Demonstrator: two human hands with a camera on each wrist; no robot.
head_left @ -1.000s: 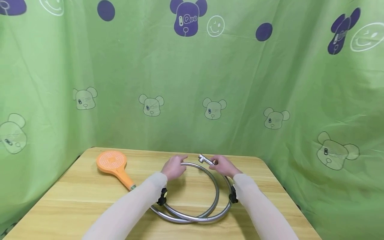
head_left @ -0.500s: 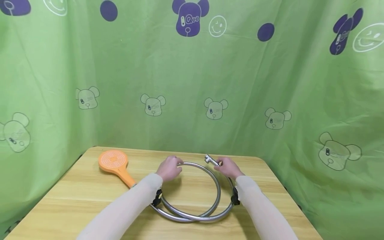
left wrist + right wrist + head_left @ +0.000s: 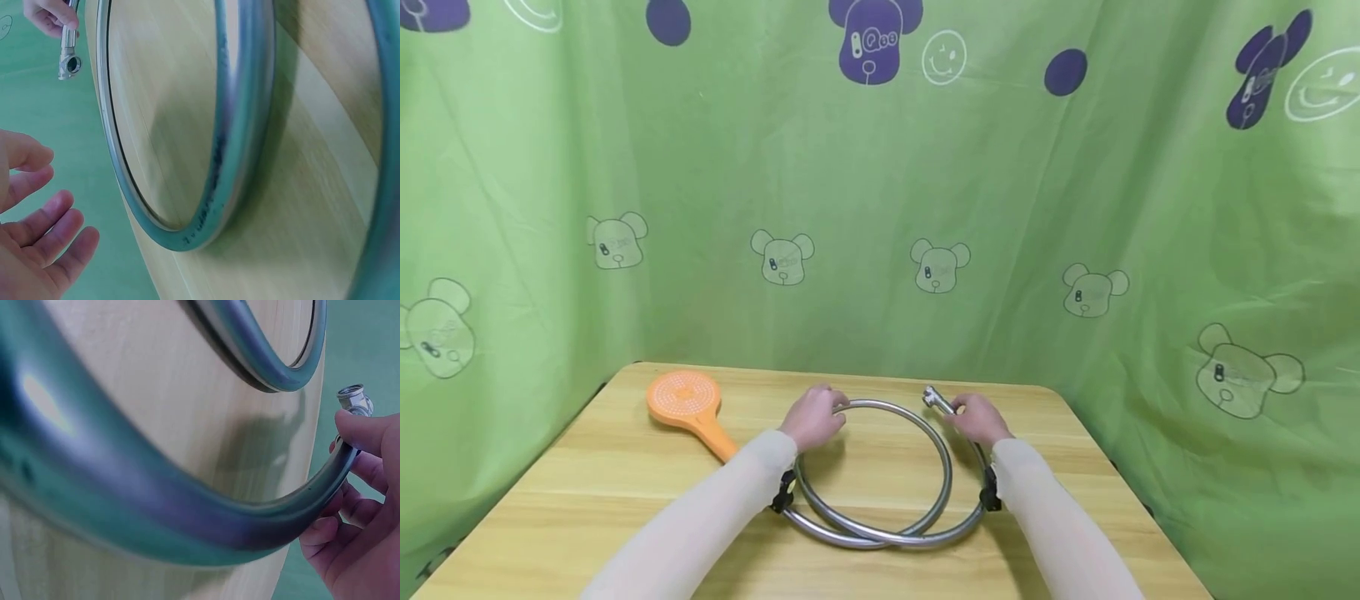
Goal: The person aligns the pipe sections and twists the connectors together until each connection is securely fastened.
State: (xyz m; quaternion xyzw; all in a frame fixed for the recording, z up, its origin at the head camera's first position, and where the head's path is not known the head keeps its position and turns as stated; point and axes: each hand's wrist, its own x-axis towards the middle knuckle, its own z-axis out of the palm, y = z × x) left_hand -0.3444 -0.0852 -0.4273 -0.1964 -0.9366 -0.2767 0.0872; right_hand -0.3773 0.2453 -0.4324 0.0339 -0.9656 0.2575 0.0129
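A chrome shower hose (image 3: pixel 950 475) lies in a loop on the wooden table, joined to an orange shower head (image 3: pixel 685 396) at the left; my left forearm hides the joint. My right hand (image 3: pixel 981 419) pinches the hose just behind its metal end fitting (image 3: pixel 934 397), thumb on one side and fingers on the other, as the right wrist view confirms at the fitting (image 3: pixel 355 399). Beside the far left curve of the loop is my left hand (image 3: pixel 812 419). In the left wrist view its fingers (image 3: pixel 56 234) are loosely bent and apart, with a gap to the hose.
The wooden table (image 3: pixel 587 500) has rounded far corners. A green printed curtain (image 3: pixel 865 333) hangs behind it and along both sides. Black wrist cameras sit under both cuffs, close to the hose.
My left hand has shifted left along the far side of the loop. The right hand has carried the hose's end fitting a little to the right. The shower head stays in place.
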